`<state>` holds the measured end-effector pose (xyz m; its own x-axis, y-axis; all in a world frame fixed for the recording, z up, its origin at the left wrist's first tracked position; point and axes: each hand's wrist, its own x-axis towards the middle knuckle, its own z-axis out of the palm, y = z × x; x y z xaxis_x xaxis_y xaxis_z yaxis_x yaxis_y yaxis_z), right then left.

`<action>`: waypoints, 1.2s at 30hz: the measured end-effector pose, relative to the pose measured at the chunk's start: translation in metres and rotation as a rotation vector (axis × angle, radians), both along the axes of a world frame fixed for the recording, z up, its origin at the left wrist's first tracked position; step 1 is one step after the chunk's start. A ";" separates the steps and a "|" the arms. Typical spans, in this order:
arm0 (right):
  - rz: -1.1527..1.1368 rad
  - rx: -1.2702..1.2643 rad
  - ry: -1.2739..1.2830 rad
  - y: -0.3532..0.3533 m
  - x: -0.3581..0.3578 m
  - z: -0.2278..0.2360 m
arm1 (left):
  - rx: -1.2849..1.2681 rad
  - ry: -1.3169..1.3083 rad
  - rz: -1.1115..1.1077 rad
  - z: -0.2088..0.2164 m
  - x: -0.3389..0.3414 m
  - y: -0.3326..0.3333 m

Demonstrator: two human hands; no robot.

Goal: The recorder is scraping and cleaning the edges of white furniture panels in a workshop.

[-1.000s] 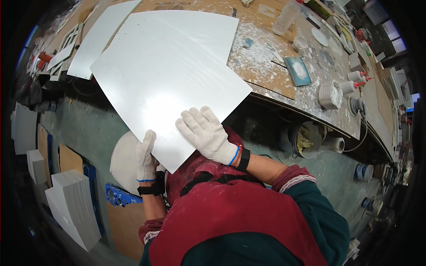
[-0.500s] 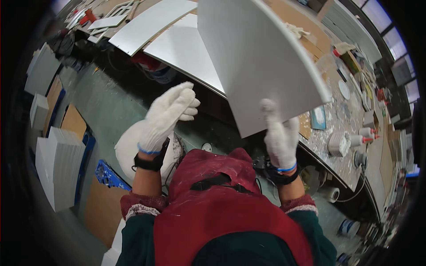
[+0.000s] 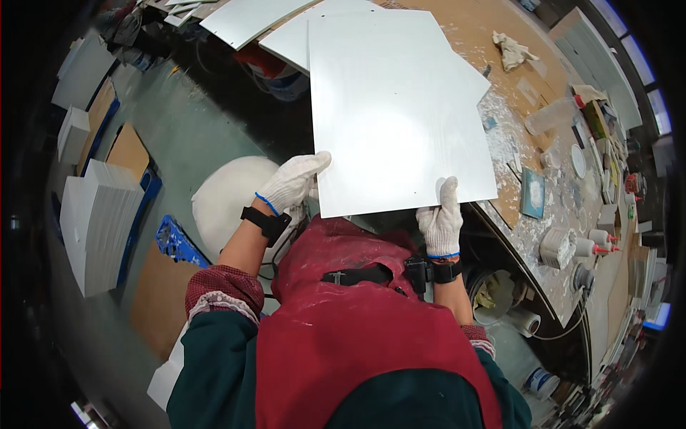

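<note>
A flat white panel point(image 3: 393, 107) lies face up before me, its near edge jutting over the front of the workbench. At its left edge my left hand point(image 3: 294, 179), in a white knitted glove, grips the panel with the thumb on top. On the near edge, toward the right corner, my gloved right hand point(image 3: 441, 220) holds it too, thumb above and fingers below. Under and behind this panel another white panel point(image 3: 286, 41) shows at the left. A further white panel point(image 3: 246, 18) lies farther left on the bench.
The brown-covered bench point(image 3: 457, 21) carries a crumpled cloth point(image 3: 511, 51), a blue sanding block point(image 3: 532, 193), a tub point(image 3: 557, 247) of white paste and red-tipped bottles point(image 3: 586, 247). A round white stool point(image 3: 232, 204) stands beside me. White panels are stacked point(image 3: 100, 225) at the left.
The panel has swung down from a steep tilt to lie flat. My left hand, which was apart from it, has moved right and now grips its left edge.
</note>
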<state>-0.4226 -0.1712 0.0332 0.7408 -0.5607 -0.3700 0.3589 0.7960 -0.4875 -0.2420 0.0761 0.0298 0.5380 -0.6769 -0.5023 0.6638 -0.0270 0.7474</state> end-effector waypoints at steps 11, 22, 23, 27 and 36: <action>0.668 -0.032 0.039 0.002 0.024 -0.013 | 0.188 -0.186 0.249 -0.006 0.025 0.016; 0.805 -0.206 0.447 -0.020 0.019 -0.006 | 0.483 -0.261 0.066 0.007 0.045 0.014; 0.787 -0.208 0.442 -0.024 0.013 -0.006 | 0.408 -0.295 0.046 0.007 0.045 0.013; 0.715 -0.358 0.431 -0.044 -0.016 0.010 | 0.358 -0.223 0.162 0.005 0.044 0.008; 0.575 -0.618 0.742 -0.120 -0.025 0.061 | 0.527 -0.177 0.116 -0.003 0.070 0.000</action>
<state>-0.4475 -0.2915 0.0944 0.6602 -0.4467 -0.6038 -0.5267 0.2976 -0.7962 -0.1724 0.0761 0.0267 0.7005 -0.2906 -0.6518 0.5505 -0.3612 0.7526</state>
